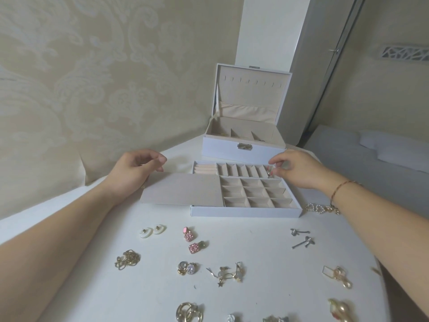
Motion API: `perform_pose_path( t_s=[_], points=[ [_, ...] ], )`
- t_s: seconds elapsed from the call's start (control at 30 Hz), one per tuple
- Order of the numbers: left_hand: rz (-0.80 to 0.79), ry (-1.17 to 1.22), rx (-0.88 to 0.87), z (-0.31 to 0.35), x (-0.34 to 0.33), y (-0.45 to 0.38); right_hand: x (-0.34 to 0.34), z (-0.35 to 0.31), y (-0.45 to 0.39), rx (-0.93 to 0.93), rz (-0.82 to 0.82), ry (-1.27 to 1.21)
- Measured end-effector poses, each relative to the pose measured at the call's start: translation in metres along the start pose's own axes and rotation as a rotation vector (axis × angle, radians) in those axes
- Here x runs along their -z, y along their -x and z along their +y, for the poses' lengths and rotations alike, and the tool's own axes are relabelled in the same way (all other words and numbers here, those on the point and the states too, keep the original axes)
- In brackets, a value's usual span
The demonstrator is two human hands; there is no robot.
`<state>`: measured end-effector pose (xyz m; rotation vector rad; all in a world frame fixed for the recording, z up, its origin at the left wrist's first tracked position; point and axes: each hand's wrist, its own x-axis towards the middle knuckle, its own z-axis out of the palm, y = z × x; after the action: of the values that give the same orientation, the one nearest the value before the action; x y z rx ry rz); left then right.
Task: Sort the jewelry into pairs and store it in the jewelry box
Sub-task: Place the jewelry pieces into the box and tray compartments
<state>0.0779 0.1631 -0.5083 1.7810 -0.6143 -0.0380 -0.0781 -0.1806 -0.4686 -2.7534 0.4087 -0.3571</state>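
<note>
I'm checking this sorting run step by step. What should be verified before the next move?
1. Jewelry box lid open: ok.
2. Tray grid compartments free: ok.
3. Right hand holds an earring at the tray's far right slot: cannot tell.
4. Beige cover card clear of the tray: not ok, it overlaps the left part.
5. Left hand empty: cannot tell.
6. Pink earrings lie paired: ok.

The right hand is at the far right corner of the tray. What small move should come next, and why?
Probably the right hand should release the small earring at its fingertips into the far right slot of the tray, then withdraw. The fingers are pinched just above that slot, something small glints there, and many pairs on the table still wait.
</note>
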Motion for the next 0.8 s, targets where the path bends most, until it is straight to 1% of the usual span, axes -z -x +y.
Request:
perform_pose_path(
  t_s=[0.1, 0.2, 0.3, 0.37, 0.4, 0.43, 0.47, 0.53, 0.6, 0.63, 0.7, 0.8],
  points=[
    [-0.003, 0.005, 0.0, -0.001, 0.0, -0.001, -0.004, 0.001, -0.002, 0.03, -0.055, 0.016],
    [-0.002, 0.005, 0.004, -0.004, 0.0, -0.003, -0.004, 0.001, -0.002, 0.012, -0.021, 0.033],
    [-0.016, 0.013, 0.001, -0.004, 0.0, -0.002, 0.001, -0.007, 0.004, 0.041, 0.093, 0.015],
    [-0.038, 0.007, -0.006, -0.002, -0.001, 0.0, 0.003, -0.027, 0.021, 0.127, 0.188, -0.066],
    [-0.048, -0.002, -0.007, -0.002, -0.001, 0.001, 0.003, -0.041, 0.033, 0.187, 0.201, -0.104],
    [-0.056, -0.012, -0.009, -0.002, 0.0, 0.001, 0.003, -0.057, 0.046, 0.262, 0.173, -0.13],
    [-0.064, -0.02, -0.01, -0.003, 0.001, 0.001, 0.001, -0.072, 0.059, 0.347, 0.103, -0.14],
    [-0.073, -0.019, -0.006, -0.003, 0.002, 0.002, -0.005, -0.103, 0.084, 0.489, -0.138, -0.119],
    [-0.078, -0.016, -0.008, -0.003, 0.002, 0.002, -0.013, -0.128, 0.1, 0.548, -0.374, -0.077],
    [-0.079, -0.015, -0.011, -0.003, 0.002, 0.001, -0.018, -0.137, 0.105, 0.564, -0.451, -0.044],
    [-0.081, -0.015, -0.023, -0.004, 0.002, 0.001, -0.028, -0.15, 0.106, 0.596, -0.517, 0.036],
    [-0.077, -0.02, -0.027, -0.005, 0.003, 0.001, -0.039, -0.158, 0.101, 0.619, -0.529, 0.07]
  ],
)
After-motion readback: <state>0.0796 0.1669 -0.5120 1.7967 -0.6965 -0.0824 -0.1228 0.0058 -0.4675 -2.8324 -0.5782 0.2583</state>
